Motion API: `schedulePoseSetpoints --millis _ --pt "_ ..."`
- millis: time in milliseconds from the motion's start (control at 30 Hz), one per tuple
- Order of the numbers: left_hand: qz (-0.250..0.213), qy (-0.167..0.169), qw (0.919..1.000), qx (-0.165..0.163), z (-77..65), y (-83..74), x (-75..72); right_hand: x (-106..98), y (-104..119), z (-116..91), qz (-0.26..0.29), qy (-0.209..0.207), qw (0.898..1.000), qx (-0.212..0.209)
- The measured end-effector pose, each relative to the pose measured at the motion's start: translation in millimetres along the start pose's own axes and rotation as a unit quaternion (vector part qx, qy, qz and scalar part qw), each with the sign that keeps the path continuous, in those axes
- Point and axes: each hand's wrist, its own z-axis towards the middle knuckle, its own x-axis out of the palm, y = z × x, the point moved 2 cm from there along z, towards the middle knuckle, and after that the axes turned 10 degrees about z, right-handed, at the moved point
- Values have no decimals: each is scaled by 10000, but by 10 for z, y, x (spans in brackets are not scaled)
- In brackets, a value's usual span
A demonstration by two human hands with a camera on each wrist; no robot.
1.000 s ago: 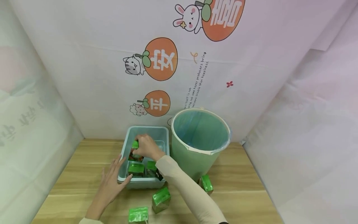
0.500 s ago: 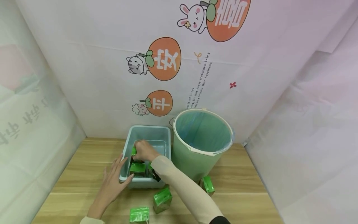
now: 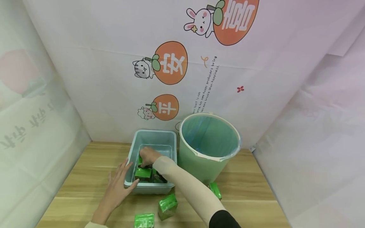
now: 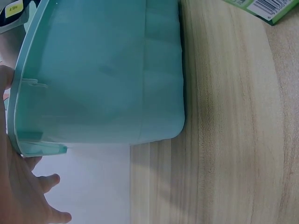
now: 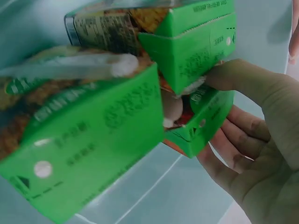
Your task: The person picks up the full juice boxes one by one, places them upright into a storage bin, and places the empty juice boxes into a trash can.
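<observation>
one boxy, bright-green-topped carton [image 5: 211,114] sits in the right hand [image 5: 268,156].

Left hand [image 3: 117,185] splayed, right hand [image 3: 149,156] curled, gripping; right forearm [image 3: 186,185] slanting inward

A wood-grain tabletop [image 3: 248,190] carries it all. At its far side stand a blue-green tub [image 3: 151,190] and, just right of it, a tall pale-green bin [image 3: 196,163]. Three green-topped cartons sit nearer: one [image 3: 215,190] by the bin's base, one [image 3: 167,206] before the tub, another [image 3: 144,220] nearer and left.
</observation>
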Motion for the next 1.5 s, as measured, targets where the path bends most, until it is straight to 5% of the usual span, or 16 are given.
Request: schedulePoseSetpoints --millis 433,767,1133,1500 --pt "-103 -27 9999 -33 2 -5 8 -12 52 13 199 249 9992 220" --pt "-191 -90 9998 36 3 -39 16 -144 -6 -176 1 459 9988 -163" --pt "-240 -60 9997 39 -32 -5 -3 -324 -194 -734 247 38 9987 -444" --pt "-233 -101 9996 112 -31 -32 15 -374 -339 -1515 678 -1066 9849 -1187"
